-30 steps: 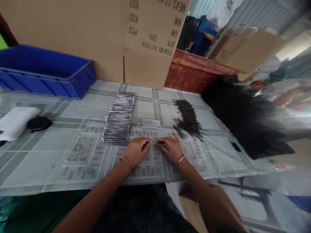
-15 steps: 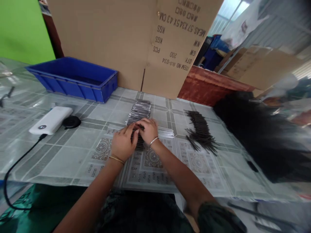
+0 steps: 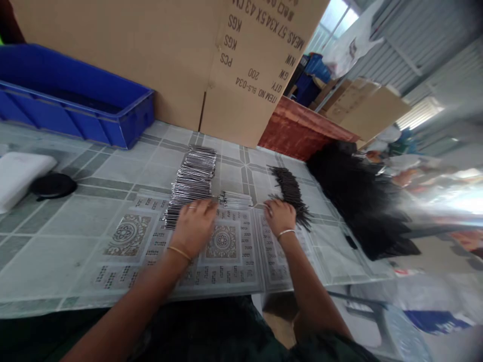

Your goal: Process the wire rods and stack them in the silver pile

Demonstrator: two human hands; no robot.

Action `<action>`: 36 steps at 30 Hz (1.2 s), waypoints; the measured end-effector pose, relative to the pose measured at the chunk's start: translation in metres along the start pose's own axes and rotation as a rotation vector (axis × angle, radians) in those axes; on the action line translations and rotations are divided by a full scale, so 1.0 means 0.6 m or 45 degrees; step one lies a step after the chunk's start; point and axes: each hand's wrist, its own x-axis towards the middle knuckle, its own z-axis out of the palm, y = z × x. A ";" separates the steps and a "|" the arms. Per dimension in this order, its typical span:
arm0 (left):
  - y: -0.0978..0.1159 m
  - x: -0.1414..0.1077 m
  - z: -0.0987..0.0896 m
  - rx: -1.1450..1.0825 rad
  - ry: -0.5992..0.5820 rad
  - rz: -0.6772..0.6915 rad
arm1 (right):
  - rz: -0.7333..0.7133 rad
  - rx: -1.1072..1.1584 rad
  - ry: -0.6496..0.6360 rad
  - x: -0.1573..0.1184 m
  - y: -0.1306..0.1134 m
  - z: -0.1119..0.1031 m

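My left hand (image 3: pixel 196 223) rests at the near end of a long row of thin silver metal sticks (image 3: pixel 193 176), its fingers bent and drawn together by the thumb. Whatever those fingers hold is hidden. Beside its fingertips lies a smaller bundle of silver sticks (image 3: pixel 237 199). My right hand (image 3: pixel 280 217) is at the near left side of a pile of thin black sticks (image 3: pixel 290 188). Its fingers are closed together, and I cannot make out what is in them.
A blue plastic bin (image 3: pixel 124 118) stands at the back left before a large cardboard box (image 3: pixel 181 65). A white device (image 3: pixel 22 173) and a round black object (image 3: pixel 53 186) lie on the left. Black material (image 3: pixel 350 196) is heaped at the right. A patterned cover (image 3: pixel 101 201) spreads over the table.
My hands have moved apart: the right went from the silver row to the black sticks. More of the silver row shows. The view has shifted, with the bin now closer to the left edge.
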 end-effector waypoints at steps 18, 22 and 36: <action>0.107 0.100 0.075 0.289 -0.429 0.173 | 0.245 0.370 0.066 0.017 0.245 0.053; 0.108 0.102 0.075 0.342 -0.453 0.202 | 0.249 0.442 0.037 0.023 0.256 0.055; 0.105 0.113 0.076 0.356 -0.477 0.225 | 0.077 0.271 0.111 0.000 0.239 0.048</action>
